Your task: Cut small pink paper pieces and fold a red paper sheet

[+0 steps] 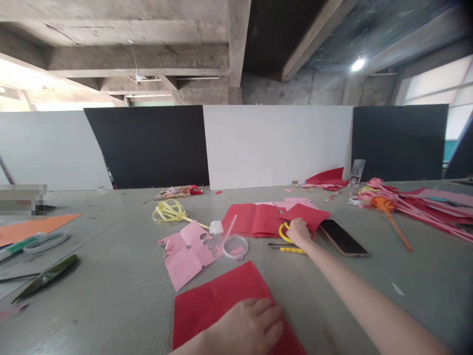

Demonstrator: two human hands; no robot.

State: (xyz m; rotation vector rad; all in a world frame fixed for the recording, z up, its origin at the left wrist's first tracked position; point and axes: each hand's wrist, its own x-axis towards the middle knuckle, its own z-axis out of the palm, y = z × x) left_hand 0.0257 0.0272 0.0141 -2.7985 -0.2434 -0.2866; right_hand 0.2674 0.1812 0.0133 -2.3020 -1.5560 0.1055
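Note:
My left hand [247, 323] rests flat on a folded sheet of red paper [218, 301] at the near edge of the view, fingers stretched across it. Farther out, my right hand [300, 231] is closed at the yellow loop handle of a pair of scissors [284, 233]; their blades cannot be made out clearly. Just below it lies a tool with a yellow grip [293, 250]. Behind my right hand are creased red sheets [254, 219]. Left of them, a pink sheet with cut-out holes [188, 261] lies beside a small round clear container [235, 247] with pink bits inside.
A phone [343, 238] lies right of my right hand. Pink strips [414, 209] and an orange paper flower [384, 204] are farther right. Yellow ribbon [170, 211] sits at the back left. Tape [46, 242] and a green leaf-like piece [50, 277] lie left. Upright panels [277, 148] border the table.

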